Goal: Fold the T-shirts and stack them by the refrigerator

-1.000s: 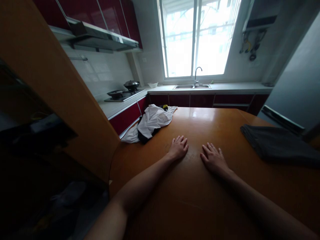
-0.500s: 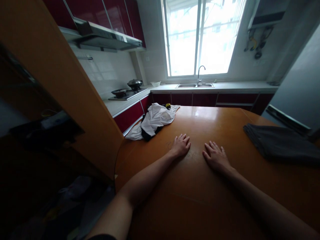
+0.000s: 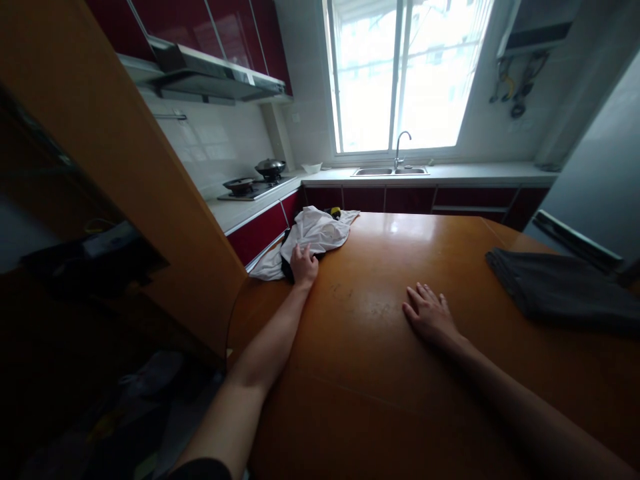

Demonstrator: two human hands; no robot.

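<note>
My left hand point(image 3: 304, 265) reaches to the near side of a crumpled heap of white and black clothes point(image 3: 320, 230) at the table's far left. Its fingers are apart and overlap the white cloth in view; whether they press on it I cannot tell. On the bare wooden table point(image 3: 370, 360), my right hand point(image 3: 429, 313) lies flat, palm down, fingers spread, holding nothing. A dark grey folded cloth point(image 3: 565, 287) rests on the table to the right of that hand. Something yellow and black point(image 3: 334, 213) shows at the back of the heap.
Beyond the table runs a white counter point(image 3: 470, 175) with a double sink point(image 3: 374, 171) and a tap. A hob point(image 3: 257, 189) with two pans stands at the back left. A wooden panel point(image 3: 165, 200) rises along the left table edge.
My left hand has moved left and forward from the middle of the table to the clothes heap. My right hand has stayed nearly in place.
</note>
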